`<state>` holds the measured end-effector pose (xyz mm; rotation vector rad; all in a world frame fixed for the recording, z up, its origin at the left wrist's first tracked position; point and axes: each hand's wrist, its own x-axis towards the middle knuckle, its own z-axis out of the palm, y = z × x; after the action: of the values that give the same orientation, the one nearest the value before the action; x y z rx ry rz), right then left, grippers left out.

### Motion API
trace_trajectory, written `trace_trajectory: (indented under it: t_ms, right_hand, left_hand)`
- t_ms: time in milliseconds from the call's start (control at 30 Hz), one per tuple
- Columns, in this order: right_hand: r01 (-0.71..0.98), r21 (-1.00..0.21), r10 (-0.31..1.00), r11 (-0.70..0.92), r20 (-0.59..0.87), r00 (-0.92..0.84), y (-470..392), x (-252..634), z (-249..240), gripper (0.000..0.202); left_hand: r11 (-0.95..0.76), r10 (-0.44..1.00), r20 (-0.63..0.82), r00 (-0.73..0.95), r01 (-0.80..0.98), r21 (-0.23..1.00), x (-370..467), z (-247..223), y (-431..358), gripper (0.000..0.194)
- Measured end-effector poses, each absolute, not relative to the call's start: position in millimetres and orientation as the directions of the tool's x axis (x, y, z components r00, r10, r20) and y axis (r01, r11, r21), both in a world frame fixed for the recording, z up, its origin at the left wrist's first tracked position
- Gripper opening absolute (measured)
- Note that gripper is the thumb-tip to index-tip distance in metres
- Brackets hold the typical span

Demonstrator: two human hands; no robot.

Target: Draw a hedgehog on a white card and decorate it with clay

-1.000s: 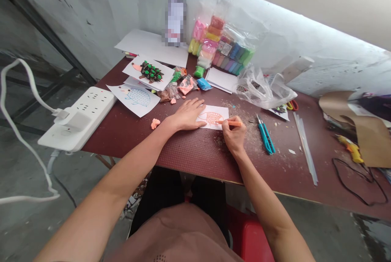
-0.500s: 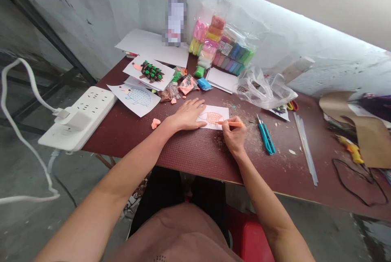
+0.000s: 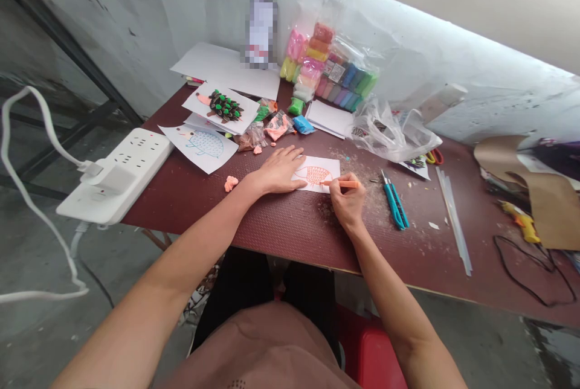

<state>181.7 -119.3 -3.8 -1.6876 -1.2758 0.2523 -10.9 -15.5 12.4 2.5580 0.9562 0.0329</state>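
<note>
Almost everything keeps its place since the earlier frame; your orange pen (image 3: 347,184) shows at most a slight shift at its tip, and the white card (image 3: 319,173) looks unmoved. Your right hand (image 3: 348,202) is at the card's right end, thumb and fingers pinching the pen, whose tip meets the card near the lower edge of an orange outline filled with small marks. Your left hand (image 3: 278,171) lies palm down at the card's left end, thumb spread away from the fingers; the thumb overlaps the card and the hand grasps nothing.

The card lies flat on the dark red tabletop (image 3: 272,226). Left of the card, beyond your left hand, sits a coral lump (image 3: 231,183); farther left and behind is a sheet with a blue animal drawing (image 3: 206,143). Behind the card you have a blue packet (image 3: 303,125) and a stack of white paper (image 3: 328,118). Right of the card, past your right hand, lies a teal tool (image 3: 397,208); well to the card's right are translucent sticks (image 3: 453,220) and a yellow glue gun (image 3: 519,218).
</note>
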Motion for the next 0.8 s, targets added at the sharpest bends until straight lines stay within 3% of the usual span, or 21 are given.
trace_trajectory:
  t_ms: [800]
  right_hand:
    - [0.659,-0.752,0.819,-0.013,0.37,0.439,-118.0,186.8,-4.9,0.023]
  left_hand:
    - [-0.68,0.636,-0.131,0.76,0.633,0.371,-10.0,13.4,-15.8,0.078]
